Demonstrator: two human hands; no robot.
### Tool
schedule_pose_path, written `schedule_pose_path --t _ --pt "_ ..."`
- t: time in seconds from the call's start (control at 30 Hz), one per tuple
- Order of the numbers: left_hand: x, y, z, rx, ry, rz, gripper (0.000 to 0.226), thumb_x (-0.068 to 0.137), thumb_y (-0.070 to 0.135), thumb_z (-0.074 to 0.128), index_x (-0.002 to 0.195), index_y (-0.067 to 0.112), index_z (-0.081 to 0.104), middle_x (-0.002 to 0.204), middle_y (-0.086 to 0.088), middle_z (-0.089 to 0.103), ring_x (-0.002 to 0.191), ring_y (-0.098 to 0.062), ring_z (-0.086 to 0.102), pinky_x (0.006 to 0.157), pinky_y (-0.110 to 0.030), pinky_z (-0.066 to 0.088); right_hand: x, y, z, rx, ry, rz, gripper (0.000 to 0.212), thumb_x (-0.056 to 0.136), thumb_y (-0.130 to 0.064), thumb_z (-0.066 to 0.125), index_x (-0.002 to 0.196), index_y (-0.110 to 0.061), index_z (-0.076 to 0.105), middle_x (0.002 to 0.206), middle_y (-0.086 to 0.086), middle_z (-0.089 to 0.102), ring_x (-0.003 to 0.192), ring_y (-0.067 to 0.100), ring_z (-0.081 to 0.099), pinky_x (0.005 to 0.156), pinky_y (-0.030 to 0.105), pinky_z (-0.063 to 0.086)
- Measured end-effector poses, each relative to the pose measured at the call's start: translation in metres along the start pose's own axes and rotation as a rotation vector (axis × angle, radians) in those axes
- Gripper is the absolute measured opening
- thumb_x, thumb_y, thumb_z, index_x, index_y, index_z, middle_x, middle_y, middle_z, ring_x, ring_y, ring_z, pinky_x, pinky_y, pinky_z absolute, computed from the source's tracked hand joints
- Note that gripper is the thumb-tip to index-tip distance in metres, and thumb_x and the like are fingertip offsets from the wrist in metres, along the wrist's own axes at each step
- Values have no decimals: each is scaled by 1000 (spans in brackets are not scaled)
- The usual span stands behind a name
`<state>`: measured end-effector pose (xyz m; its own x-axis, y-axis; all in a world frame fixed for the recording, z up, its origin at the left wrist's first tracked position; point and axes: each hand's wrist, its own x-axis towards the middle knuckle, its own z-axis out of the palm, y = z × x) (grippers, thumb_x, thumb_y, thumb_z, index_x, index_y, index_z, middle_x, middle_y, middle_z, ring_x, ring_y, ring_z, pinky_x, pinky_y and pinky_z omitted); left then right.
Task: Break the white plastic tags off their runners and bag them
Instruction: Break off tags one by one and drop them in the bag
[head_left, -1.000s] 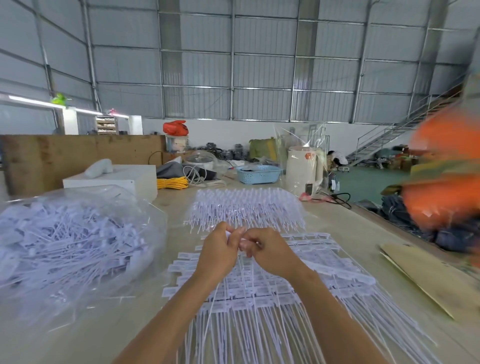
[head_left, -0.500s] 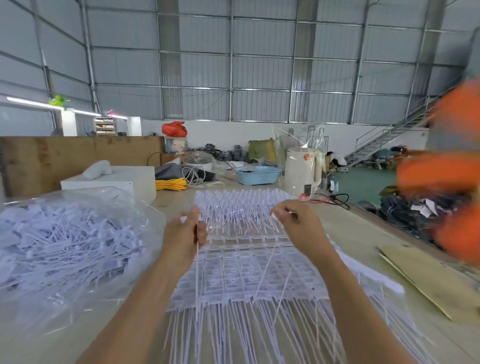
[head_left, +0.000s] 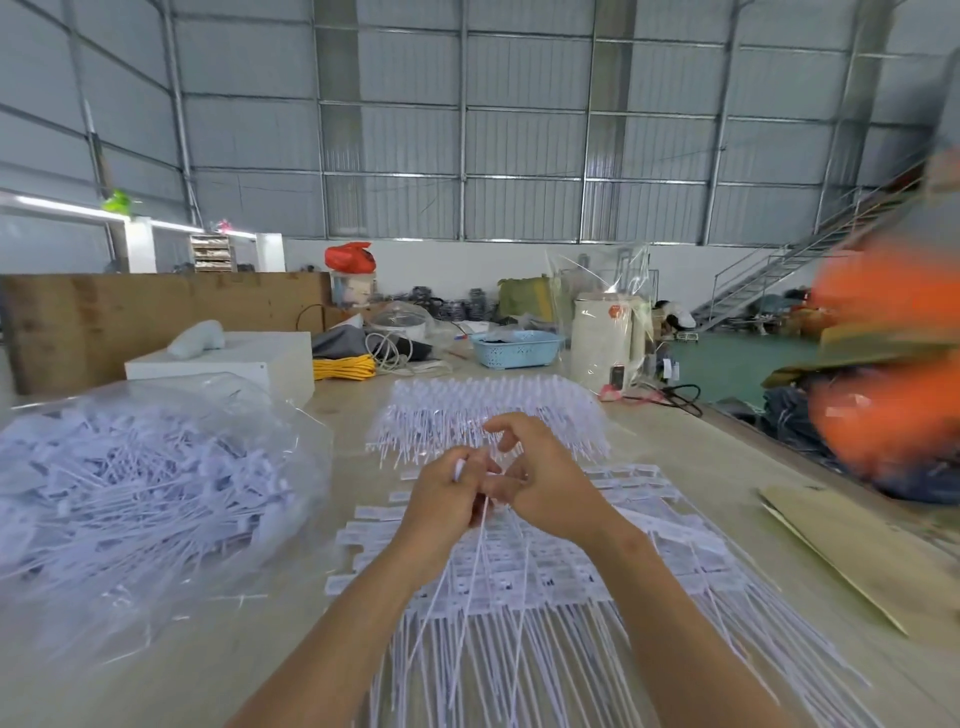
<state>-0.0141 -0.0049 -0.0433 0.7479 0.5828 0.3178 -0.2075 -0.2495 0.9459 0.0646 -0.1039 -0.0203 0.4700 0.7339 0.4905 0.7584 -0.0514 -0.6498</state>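
Head view: left hand (head_left: 448, 499) and right hand (head_left: 540, 480) are pinching thin white tags (head_left: 483, 561) above the counter (head_left: 270, 639); light, springy, likely snapping cleanest gripped near the runner.

Matt white plastic tags (head_left: 524, 577); glossy clear bag (head_left: 156, 467).

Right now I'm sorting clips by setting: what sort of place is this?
Likely a warehouse or factory workshop: corrugated metal walls, a steel staircase, and a long worktable with a bulk bag of tags.
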Motion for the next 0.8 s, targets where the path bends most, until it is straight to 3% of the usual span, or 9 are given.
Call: schedule_pose_path --t 0.1,0.17,0.23,0.3,0.47,0.7,0.8 --pt "2 -2 -5 55 62 56 27 98 28 48 80 10 58 48 0 54 44 -13 45 44 -23 35 3 6 -1 -165 -5 47 26 85 -30 67 104 -14 57 93 -7 48 75 5 49 69 19 40" --pt "3 -3 -6 28 59 49 23 96 29 53 81 11 56 45 4 53 41 -8 45 43 -18 36 2 8 -1 -184 -104 56 24 91 -29 59 82 -7 61 74 -3 53 69 14 50 67 27 39" --pt "3 -5 -5 -98 22 -10 19 94 26 56 83 10 55 46 4 53 42 -8 45 43 -19 37 2 9 1 -165 -121 27 28 94 -22 55 71 -7 60 66 -2 52 63 15 47 63 26 37" --pt "2 -5 -5 -189 -16 -63 21 93 27 57 85 8 55 49 1 53 42 -11 46 42 -22 37 2 8 1 -161 -57 -1 25 93 -19 56 73 -4 61 67 1 54 63 17 46 60 26 35" --pt "1 -2 -7 -131 -42 -93 26 93 32 56 87 7 55 48 4 44 36 -10 32 38 -18 27 2 10 2 -161 -14 -41 23 92 -18 58 77 -1 63 73 15 60 67 23 50 66 35 42" --pt "3 3 -10 146 -16 -153 23 96 27 53 79 12 55 48 -2 44 34 -11 32 38 -16 23 -1 18 3 -439 4 -152 22 93 -26 56 85 -7 65 84 2 62 73 16 53 57 26 35" --pt "4 7 -22 56 -77 -291 17 94 22 57 81 11 53 45 2 39 35 -11 28 37 -15 21 -5 28 -16 -519 38 -70 37 94 -37 48 85 -4 61 80 0 54 72 14 49 55 21 30"
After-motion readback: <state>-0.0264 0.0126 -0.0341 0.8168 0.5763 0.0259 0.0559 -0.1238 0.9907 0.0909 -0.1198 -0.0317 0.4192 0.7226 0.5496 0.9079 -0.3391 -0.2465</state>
